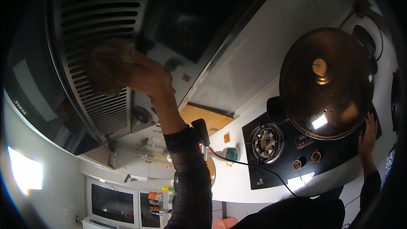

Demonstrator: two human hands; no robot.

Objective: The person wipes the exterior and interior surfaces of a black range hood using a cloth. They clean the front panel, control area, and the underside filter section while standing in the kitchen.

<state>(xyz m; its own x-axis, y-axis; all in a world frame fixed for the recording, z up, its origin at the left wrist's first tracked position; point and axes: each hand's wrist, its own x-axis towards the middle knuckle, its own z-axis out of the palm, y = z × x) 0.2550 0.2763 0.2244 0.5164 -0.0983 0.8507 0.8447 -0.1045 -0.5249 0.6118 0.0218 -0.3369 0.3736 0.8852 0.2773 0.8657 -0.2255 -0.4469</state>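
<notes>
My left hand (143,73) is raised to the range hood and holds a dim, crumpled cloth (109,65) against the slotted metal grille (101,14). Shadow hides some of the fingers and part of the cloth. Low on the right, my right hand (369,135) rests with fingers spread on the black glass gas cooktop (337,152), beside a large pan's edge, holding nothing visible. A domed, brownish glass lid (330,98) with a round knob (319,67) covers that pan.
Left of the pan is an exposed gas burner (264,143), with two control knobs nearby. A black cable (251,165) crosses over the cooktop's edge. A wooden board (203,117) leans at the wall; a teal container (232,154) stands on the white counter (229,184). A pink bin (226,222) is below.
</notes>
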